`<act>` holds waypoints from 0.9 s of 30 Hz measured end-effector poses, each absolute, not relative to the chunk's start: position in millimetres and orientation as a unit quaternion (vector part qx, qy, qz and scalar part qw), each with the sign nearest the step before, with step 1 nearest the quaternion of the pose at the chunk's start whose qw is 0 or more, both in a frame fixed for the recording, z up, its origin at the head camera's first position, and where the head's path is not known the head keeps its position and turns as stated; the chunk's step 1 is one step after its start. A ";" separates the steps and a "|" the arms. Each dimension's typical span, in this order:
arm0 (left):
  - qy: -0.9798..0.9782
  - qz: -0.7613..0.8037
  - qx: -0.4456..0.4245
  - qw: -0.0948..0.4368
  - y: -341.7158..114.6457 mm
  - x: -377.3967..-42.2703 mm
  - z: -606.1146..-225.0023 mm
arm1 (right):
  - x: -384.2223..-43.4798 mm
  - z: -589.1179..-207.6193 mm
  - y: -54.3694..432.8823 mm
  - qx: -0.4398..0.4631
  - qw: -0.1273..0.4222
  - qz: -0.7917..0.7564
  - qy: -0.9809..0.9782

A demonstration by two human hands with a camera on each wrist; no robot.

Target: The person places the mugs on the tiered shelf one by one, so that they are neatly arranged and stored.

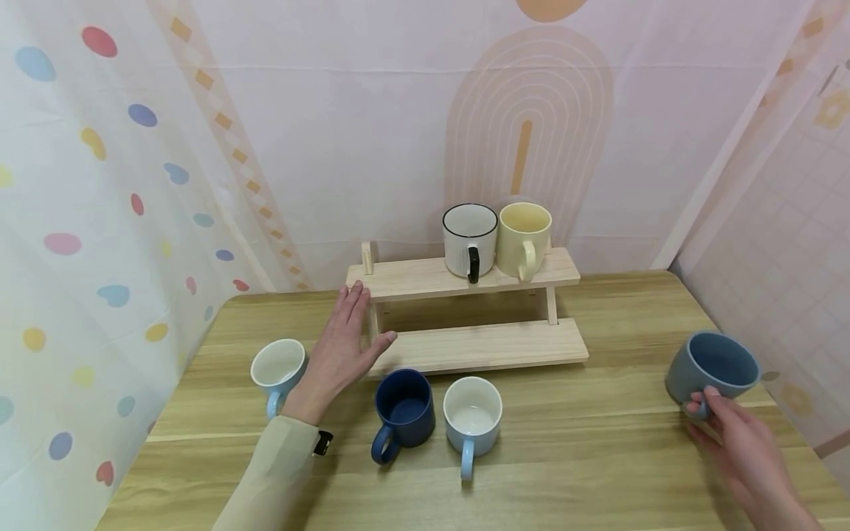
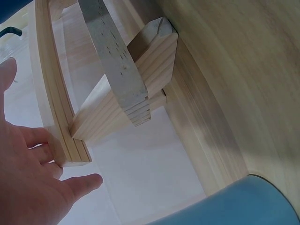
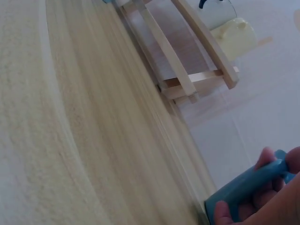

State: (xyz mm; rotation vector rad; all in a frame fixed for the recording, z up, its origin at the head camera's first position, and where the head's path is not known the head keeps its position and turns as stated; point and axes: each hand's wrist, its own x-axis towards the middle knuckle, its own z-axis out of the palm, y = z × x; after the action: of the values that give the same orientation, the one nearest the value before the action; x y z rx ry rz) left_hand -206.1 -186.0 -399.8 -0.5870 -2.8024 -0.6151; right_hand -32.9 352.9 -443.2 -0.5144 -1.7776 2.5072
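Note:
My right hand (image 1: 740, 435) grips a grey-blue mug (image 1: 684, 372) by its handle at the right side of the table. In the right wrist view the fingers wrap the handle of that mug (image 3: 246, 183). My left hand (image 1: 339, 354) reaches to the left end of a two-tier wooden shelf (image 1: 412, 282), its fingers extended and the thumb spread apart. The left wrist view shows those fingers right at the end of the upper board (image 2: 63, 117). On the upper tier stand a white mug with a black rim (image 1: 458, 247) and a pale yellow mug (image 1: 508, 247), side by side.
Near the left forearm stands a light-blue mug with a white inside (image 1: 282, 369). A navy mug (image 1: 418, 428) and another white-and-light-blue mug (image 1: 481, 435) stand before the shelf, handles toward me. Patterned curtains (image 1: 372, 147) hang behind and beside the wooden table (image 1: 584, 457).

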 end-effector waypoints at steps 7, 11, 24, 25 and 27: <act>-0.952 -0.210 -0.198 0.106 -186.5 -205.3 -399.6 | -33.5 -440.0 352.5 -0.129 0.042 0.843 -0.520; -0.951 -0.211 -0.200 0.108 -186.4 -205.4 -400.1 | -32.7 -438.5 352.6 -0.120 0.054 0.856 -0.500; -0.950 -0.208 -0.204 0.109 -185.8 -204.6 -399.4 | -32.3 -430.7 348.3 -0.099 0.126 0.817 -0.553; -0.951 -0.207 -0.203 0.108 -186.0 -204.5 -399.2 | -32.6 -429.0 346.9 -0.098 0.134 0.815 -0.555; -0.952 -0.206 -0.202 0.107 -186.5 -204.2 -399.0 | -33.0 -425.3 343.7 -0.093 0.150 0.812 -0.556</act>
State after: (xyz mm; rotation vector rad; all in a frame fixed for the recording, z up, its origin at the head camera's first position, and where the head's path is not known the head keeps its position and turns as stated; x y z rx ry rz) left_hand -204.2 -186.5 -399.0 -0.5939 -2.8022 -0.6077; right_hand -33.0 343.7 -425.3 -0.2673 -1.5971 2.3342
